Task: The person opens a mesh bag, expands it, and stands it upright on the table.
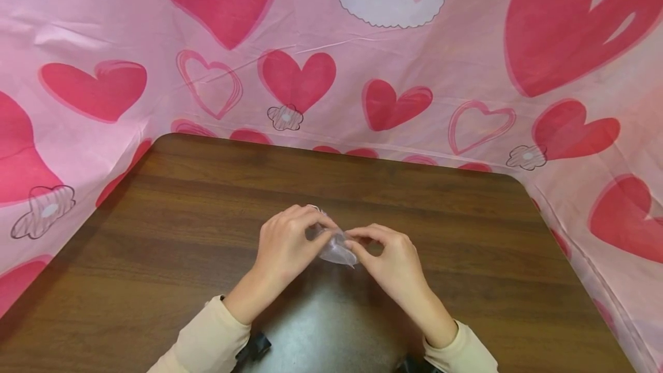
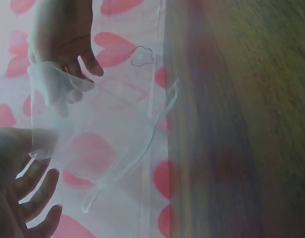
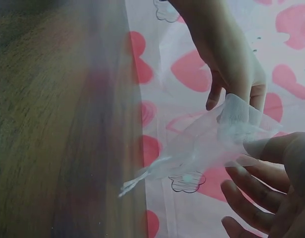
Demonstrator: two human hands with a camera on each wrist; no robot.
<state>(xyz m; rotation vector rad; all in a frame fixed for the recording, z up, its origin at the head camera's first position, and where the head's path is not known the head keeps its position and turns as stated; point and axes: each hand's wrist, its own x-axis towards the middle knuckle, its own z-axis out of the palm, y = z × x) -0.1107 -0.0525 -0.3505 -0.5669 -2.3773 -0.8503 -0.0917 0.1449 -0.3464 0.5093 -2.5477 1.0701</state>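
Between both hands, a small sheer white drawstring bag is held up over the middle of the table. My left hand pinches one upper corner between thumb and fingers. On the opposite side, my right hand pinches the edge the same way. The left wrist view shows the bag spread and see-through, with a thin white cord slanting across its far side. In the right wrist view the cord ends hang together from the bag's narrowed end. Some fingertips show dimly through the fabric; whether they are inside it I cannot tell.
A dark brown wooden table with rounded far corners lies beneath the hands. Pink cloth printed with hearts hangs along the back and both sides. A black wrist mount shows under the left sleeve.
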